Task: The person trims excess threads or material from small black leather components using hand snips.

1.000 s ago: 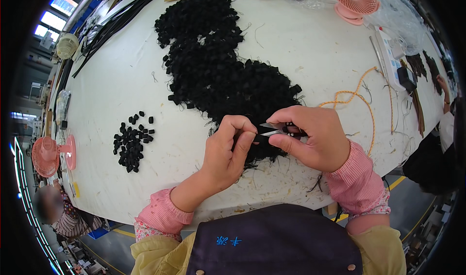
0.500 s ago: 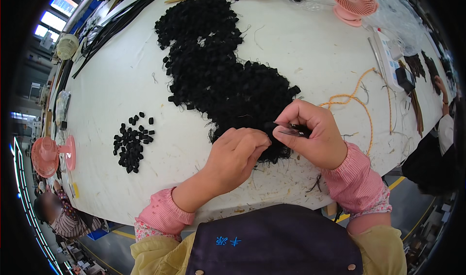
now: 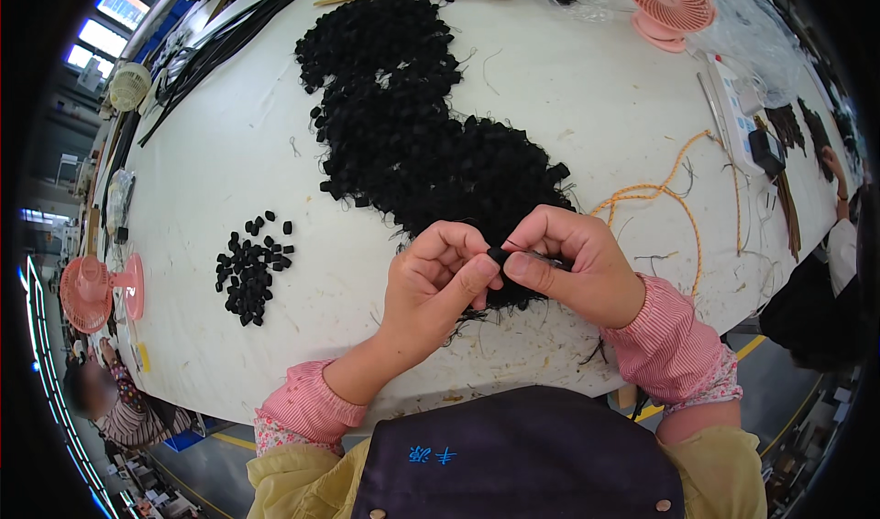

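Observation:
In front of me, my left hand [image 3: 428, 285] pinches a small black block-shaped piece [image 3: 498, 255] between thumb and fingertips. Close against it, my right hand [image 3: 587, 267] is closed, its thumb and forefinger at the piece's right side. Dark metal thread snips [image 3: 554, 262] lie mostly hidden in that right hand, so their blades barely show. Just beyond and beneath both hands spreads a long heap of similar black pieces [image 3: 394, 125] with loose thread ends. To the left sits a smaller, separate pile of black pieces [image 3: 247, 281].
The white table [image 3: 238, 143] carries an orange cord [image 3: 674, 189], a white power strip [image 3: 733, 120] and a pink fan [image 3: 669, 6] on the right. Another pink fan [image 3: 87, 295] stands left. Long black strips [image 3: 229, 38] lie far left. Other people sit at both sides.
My left hand has turned to show its thumb, and the black piece now shows between both hands. My right hand has lowered slightly; the snips' blades have dropped largely out of sight.

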Demonstrator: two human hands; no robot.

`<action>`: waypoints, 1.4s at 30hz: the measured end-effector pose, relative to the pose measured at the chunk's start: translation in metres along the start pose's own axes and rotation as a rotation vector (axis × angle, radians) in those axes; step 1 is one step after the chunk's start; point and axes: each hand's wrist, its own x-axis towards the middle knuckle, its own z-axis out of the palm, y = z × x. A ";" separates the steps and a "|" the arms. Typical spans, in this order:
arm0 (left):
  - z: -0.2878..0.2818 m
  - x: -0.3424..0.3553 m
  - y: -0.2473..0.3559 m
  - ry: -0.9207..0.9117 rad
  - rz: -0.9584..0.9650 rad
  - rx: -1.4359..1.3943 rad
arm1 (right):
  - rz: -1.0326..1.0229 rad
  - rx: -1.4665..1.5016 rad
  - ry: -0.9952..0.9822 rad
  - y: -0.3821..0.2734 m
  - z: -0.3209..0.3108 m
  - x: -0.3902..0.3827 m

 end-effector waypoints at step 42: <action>-0.007 0.008 0.004 -0.112 0.723 0.936 | 0.024 -0.320 -0.065 -0.008 -0.006 -0.002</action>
